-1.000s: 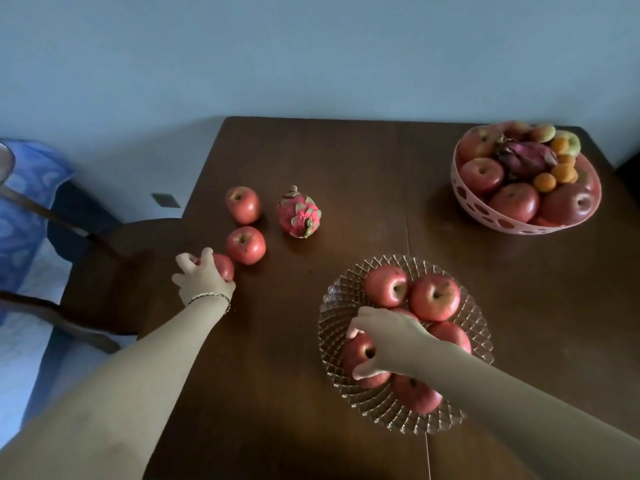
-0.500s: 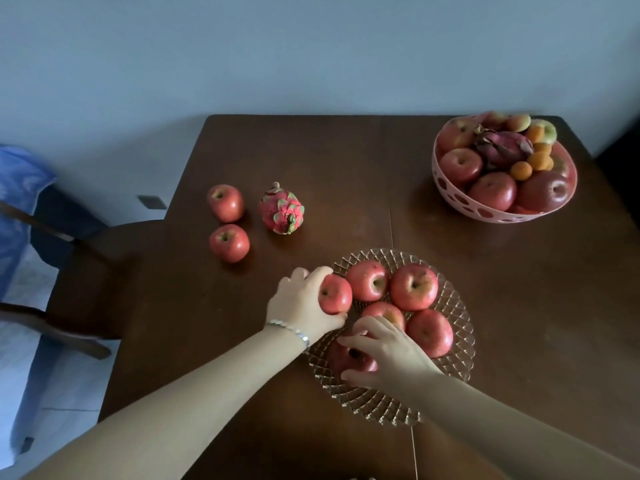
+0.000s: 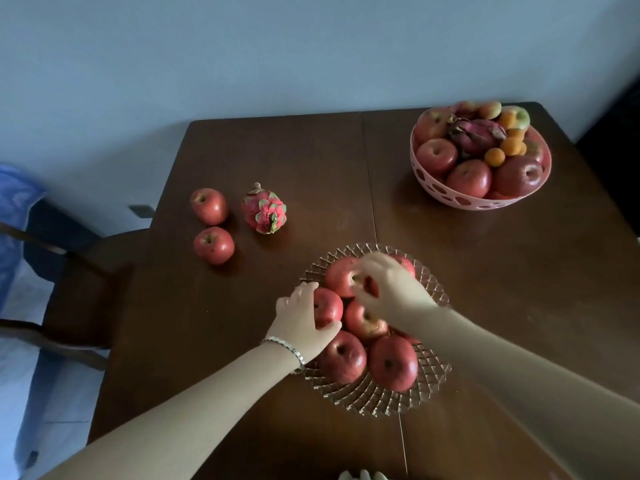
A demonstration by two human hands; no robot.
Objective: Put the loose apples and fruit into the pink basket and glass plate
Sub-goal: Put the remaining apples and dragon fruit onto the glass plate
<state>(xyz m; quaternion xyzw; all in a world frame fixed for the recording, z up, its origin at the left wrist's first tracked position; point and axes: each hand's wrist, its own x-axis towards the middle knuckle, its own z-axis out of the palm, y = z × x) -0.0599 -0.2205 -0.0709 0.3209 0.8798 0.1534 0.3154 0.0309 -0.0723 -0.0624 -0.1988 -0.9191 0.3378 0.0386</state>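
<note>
The glass plate (image 3: pixel 381 405) sits at the table's near middle with several red apples in it. My left hand (image 3: pixel 299 322) is closed on a red apple (image 3: pixel 329 306) at the plate's left rim. My right hand (image 3: pixel 393 289) is blurred over the far apples, fingers curled on one apple (image 3: pixel 341 275); its grip is unclear. Two loose apples (image 3: pixel 209 206) (image 3: pixel 213 245) and a pink dragon fruit (image 3: pixel 264 212) lie on the table to the left. The pink basket (image 3: pixel 478 203), at the far right, is heaped with apples, a dragon fruit and small oranges.
A dark wooden chair (image 3: pixel 86 271) stands off the table's left edge, with blue cloth (image 3: pixel 14 220) beyond it. The brown table (image 3: pixel 277 150) ends at the wall behind. Something white (image 3: pixel 362 475) pokes in at the bottom edge.
My left hand carried an apple from the table's left side to the plate's left rim. My right hand left the near apple and moved up over the far ones.
</note>
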